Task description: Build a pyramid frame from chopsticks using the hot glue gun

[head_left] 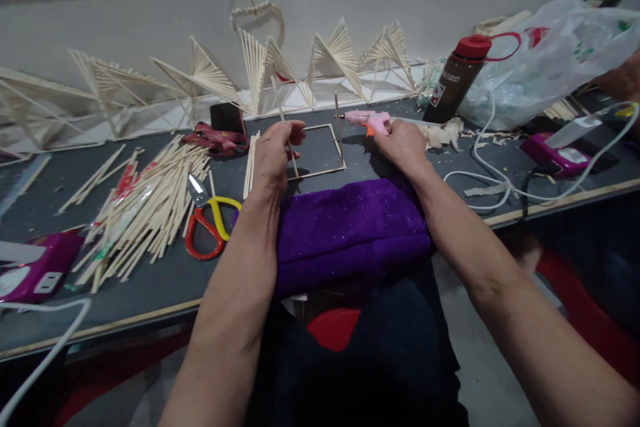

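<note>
My left hand [274, 153] reaches around a thin upright wooden stick [293, 150] at the left side of a square stick frame [320, 174]. Its fingers are apart and curve past the stick; whether they touch it I cannot tell. Another upright stick [338, 121] stands at the frame's right side. My right hand [406, 145] is closed on the handle of a pink hot glue gun [367, 119] with an orange trigger, its nozzle pointing left toward the frame. A purple cloth bundle [353, 230] lies at the table edge between my forearms.
Scissors [205, 220] and a heap of wooden sticks [155, 207] lie left. A phone [227, 119] sits behind. Fan-shaped stick structures [337, 57] line the wall. Right are a bottle [456, 80], a plastic bag [545, 67], a purple power strip [563, 155], white cables [493, 180] and another person's hand [623, 80].
</note>
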### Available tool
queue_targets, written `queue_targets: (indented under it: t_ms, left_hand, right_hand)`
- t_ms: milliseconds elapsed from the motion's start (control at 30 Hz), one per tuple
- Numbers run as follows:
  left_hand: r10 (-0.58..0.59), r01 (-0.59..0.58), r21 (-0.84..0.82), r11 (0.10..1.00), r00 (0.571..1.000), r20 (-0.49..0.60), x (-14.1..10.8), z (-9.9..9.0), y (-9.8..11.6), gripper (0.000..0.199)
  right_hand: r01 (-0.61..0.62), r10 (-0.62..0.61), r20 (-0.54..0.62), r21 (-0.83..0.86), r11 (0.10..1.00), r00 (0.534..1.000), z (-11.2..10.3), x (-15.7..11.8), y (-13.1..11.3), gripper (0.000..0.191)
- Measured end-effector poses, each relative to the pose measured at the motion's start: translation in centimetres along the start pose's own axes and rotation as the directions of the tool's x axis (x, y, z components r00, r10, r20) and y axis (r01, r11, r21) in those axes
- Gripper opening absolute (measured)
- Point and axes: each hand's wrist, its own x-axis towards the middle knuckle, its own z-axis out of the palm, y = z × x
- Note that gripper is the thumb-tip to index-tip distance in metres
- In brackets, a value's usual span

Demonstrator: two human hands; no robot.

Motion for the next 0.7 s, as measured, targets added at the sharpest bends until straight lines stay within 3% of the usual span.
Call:
queue_targets:
  t_ms: [133, 233, 333, 467, 533, 700]
  left_hand:
    - [0.037, -0.041, -0.037, 0.998, 0.995, -0.092, 0.0, -0.5, 0.5, 0.028]
    - [0.028, -0.047, -0.142, 0.989, 0.990, -0.137, 0.2, -1.0, 1.0, 0.027]
    - [-0.008, -0.037, -0.262, 0.964, 0.986, -0.167, 0.6, -1.6, 1.3, 0.021]
    - [-0.079, 0.021, -0.350, 0.936, 0.985, -0.152, 1.1, -2.4, 1.7, 0.014]
    - [-0.110, 0.063, -0.357, 0.932, 0.987, -0.114, 1.0, -2.7, 2.1, 0.010]
    - [-0.168, 0.116, -0.394, 0.912, 0.981, -0.099, 0.7, -2.7, 2.7, 0.014]
  right_hand:
    - [-0.018, 0.085, -0.238, 0.271, 0.963, 0.967, -0.9, 0.9, 0.8, 0.029]
    - [0.109, 0.158, -0.363, 0.614, 0.782, 0.918, -2.0, 1.2, 0.9, 0.026]
    - [0.156, 0.157, -0.291, 0.810, 0.565, 0.944, -3.4, 0.7, 0.6, 0.028]
    - [0.162, -0.024, -0.163, 0.927, 0.339, 0.986, -4.9, -1.1, -0.5, 0.030]
    - [0.161, -0.114, -0.132, 0.938, 0.306, 0.985, -5.2, -2.2, -1.1, 0.035]
    - [0.123, -0.293, -0.023, 0.937, 0.327, 0.956, -5.2, -4.4, -2.3, 0.042]
